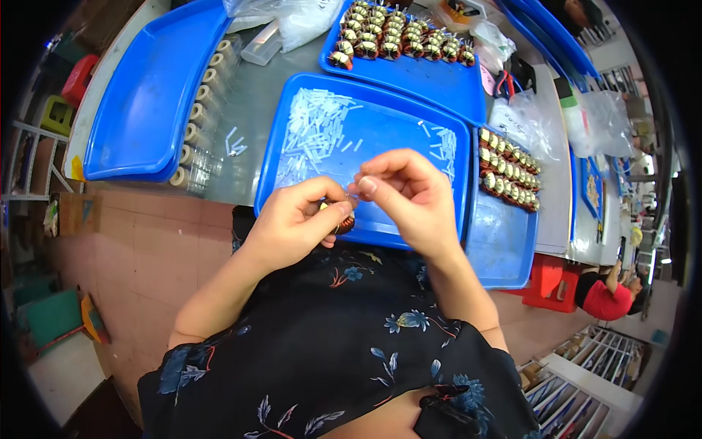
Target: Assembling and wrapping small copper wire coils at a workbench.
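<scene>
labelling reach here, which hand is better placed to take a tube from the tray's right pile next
Probably right: the right hand is nearer that tube pile, while the left hand holds a copper-wound coil. Whether the right hand holds anything is unclear.

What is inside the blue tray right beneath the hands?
The blue tray holds short translucent tubes, heaped at left, fewer at right. The left hand and right hand cover part of its near side; anything behind them is hidden.
</scene>
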{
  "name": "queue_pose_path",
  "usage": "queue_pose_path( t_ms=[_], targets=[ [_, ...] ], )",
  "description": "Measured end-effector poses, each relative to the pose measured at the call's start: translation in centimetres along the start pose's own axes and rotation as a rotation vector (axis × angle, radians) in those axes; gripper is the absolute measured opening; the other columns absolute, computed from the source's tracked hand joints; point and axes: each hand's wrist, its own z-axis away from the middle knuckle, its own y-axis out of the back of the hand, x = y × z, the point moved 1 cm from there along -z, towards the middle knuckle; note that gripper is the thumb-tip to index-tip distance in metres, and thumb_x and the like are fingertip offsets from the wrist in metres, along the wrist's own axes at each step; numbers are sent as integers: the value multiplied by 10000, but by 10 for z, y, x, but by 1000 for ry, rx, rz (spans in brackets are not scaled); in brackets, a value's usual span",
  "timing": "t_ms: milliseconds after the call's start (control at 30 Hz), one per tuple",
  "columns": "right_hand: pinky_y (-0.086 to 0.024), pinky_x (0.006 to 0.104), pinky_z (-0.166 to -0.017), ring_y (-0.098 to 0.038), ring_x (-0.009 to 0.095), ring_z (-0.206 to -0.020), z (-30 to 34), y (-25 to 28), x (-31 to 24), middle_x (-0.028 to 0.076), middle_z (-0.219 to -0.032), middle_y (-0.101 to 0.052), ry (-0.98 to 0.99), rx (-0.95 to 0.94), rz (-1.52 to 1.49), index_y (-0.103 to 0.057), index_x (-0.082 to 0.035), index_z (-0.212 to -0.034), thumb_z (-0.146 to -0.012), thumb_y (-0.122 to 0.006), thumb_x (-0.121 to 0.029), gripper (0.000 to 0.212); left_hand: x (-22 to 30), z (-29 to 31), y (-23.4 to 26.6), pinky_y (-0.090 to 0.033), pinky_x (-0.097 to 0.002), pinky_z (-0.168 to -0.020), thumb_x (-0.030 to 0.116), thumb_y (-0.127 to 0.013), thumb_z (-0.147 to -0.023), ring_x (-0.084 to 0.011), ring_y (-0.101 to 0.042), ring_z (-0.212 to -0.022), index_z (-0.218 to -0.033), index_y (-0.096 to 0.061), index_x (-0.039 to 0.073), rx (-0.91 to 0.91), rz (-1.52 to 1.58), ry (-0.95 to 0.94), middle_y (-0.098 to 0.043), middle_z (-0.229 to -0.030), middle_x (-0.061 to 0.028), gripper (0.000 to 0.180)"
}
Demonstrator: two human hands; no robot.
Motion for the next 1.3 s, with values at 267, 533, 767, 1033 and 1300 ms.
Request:
queue_pose_path(
  t_ms=[267,533,767,1033,1300],
  targets=[
    [-561,265,-780,-672,132,-886,8,5,9,87,-970,-693,-65,47,-69,-639,24,-1044,-913,-684,-14,144,7,-1,-11,-432,-223,-516,126,-636,-932,-48,-574,-595,-860,-643,14,42,-152,-57,-665,-716,-19,133],
    [-550,253,-800,-667,123,-905,13,1,17,85,-972,-698,-30,63,9,-642,16,-1018,-906,-692,-7,125,1,1,-9,-372,-234,-495,128,-652,-906,-40,-523,-565,-831,-650,17,74,-260,-110,-660,-696,-22,134],
    [-553,255,-794,-670,124,-911,14,0,23,77,-975,-700,-15,49,3,-653,12,-1009,-902,-699,-13,119,-1,0,-4,-463,-208,-516,90,-622,-939,-46,-573,-587,-879,-637,4,39,-328,-115,-648,-725,-17,107],
    [-558,285,-752,-688,171,-858,15,3,24,99,-925,-705,197,12,337,-711,-24,-925,-846,-730,-6,83,-4,-5,1,-488,-214,-606,61,-724,-838,-94,-615,-745,-979,-655,-1,88,-539,-357,-665,-874,-63,168],
    [-545,316,-693,-695,234,-796,20,9,17,97,-886,-704,340,-1,716,-712,-44,-906,-789,-741,-2,128,-7,-7,-4,-524,-282,-786,21,-785,-749,-158,-635,-938,-1220,-544,2,-5,-458,-279,-641,-1068,-102,529]
  ],
)
